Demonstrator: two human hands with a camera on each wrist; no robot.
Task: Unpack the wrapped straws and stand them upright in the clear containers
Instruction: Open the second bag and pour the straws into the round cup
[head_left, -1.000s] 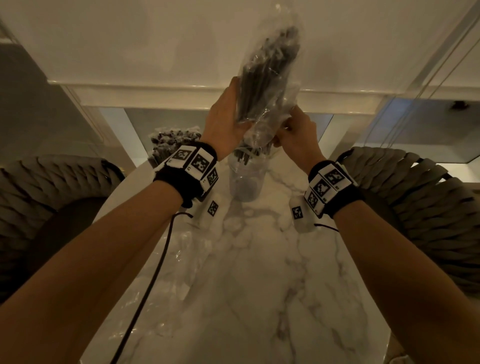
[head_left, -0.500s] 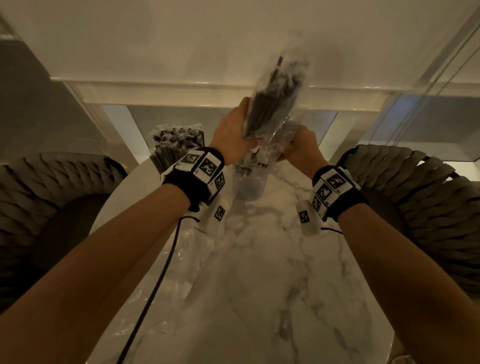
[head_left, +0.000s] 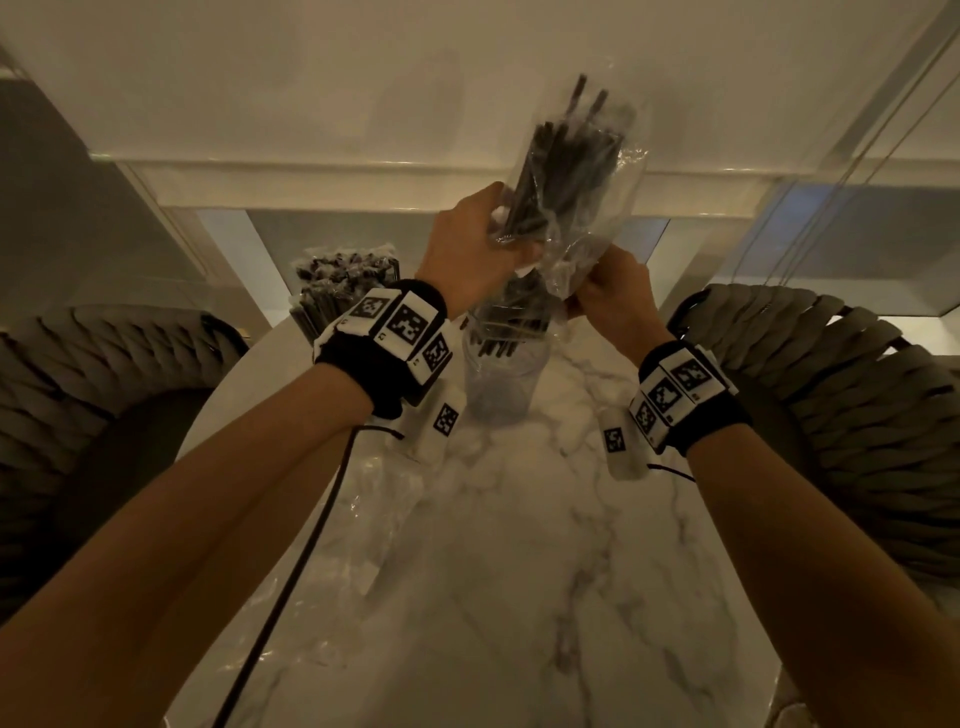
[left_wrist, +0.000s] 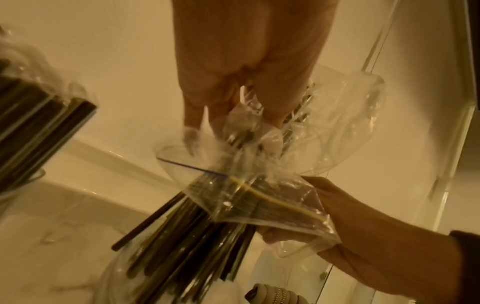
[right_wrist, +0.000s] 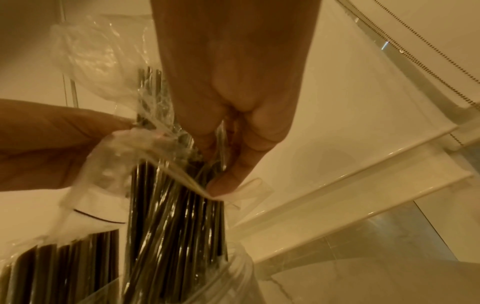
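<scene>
Above the marble table's (head_left: 519, 571) far edge, the left hand (head_left: 467, 254) and right hand (head_left: 613, 301) both grip a clear bag (head_left: 587, 171) of dark straws (head_left: 550, 171), long axis near-upright, lower ends entering a clear container (head_left: 506, 384).

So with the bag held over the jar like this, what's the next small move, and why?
Probably keep drawing the clear plastic bag upward with the left hand while the right hand holds its open mouth. The black straws already stick out below the bag's mouth into the clear jar, yet some remain up in the bag, so sliding it off should let the rest drop in upright.
</scene>
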